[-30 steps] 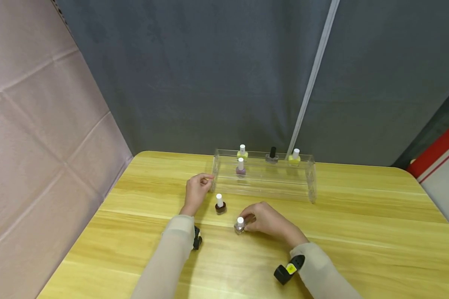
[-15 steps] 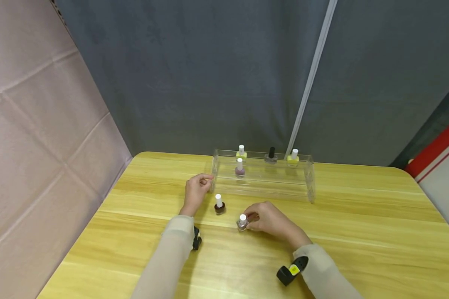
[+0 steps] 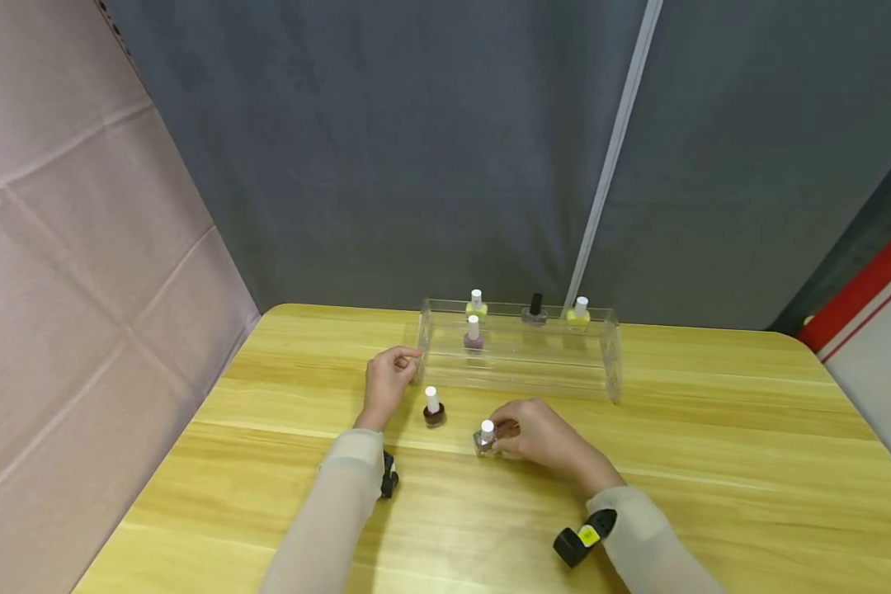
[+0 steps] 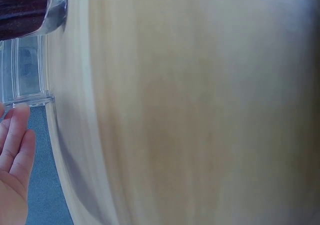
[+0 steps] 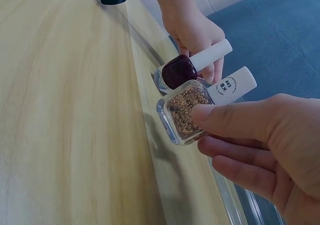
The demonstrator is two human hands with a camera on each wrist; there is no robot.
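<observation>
My right hand (image 3: pixel 540 433) pinches a clear nail polish bottle (image 3: pixel 484 442) with a white cap and copper glitter; the thumb presses its side in the right wrist view. A dark red nail polish bottle (image 3: pixel 434 412) with a white cap stands upright on the table between my hands. My left hand (image 3: pixel 386 384) is at the left end of a clear acrylic rack (image 3: pixel 520 381), its fingertips touching that end. In the left wrist view its fingers (image 4: pixel 17 135) look fairly straight.
On the rack's upper tiers stand two yellow polish bottles (image 3: pixel 476 309), a black-capped bottle (image 3: pixel 535 313) and a mauve bottle (image 3: pixel 473 337). A grey curtain (image 3: pixel 386 165) hangs behind the wooden table (image 3: pixel 713 429), and pink cloth (image 3: pixel 82 247) hangs at the left.
My right hand has shifted slightly right and away from me with the glitter polish bottle, which has turned a little. The left hand stays at the rack's end.
</observation>
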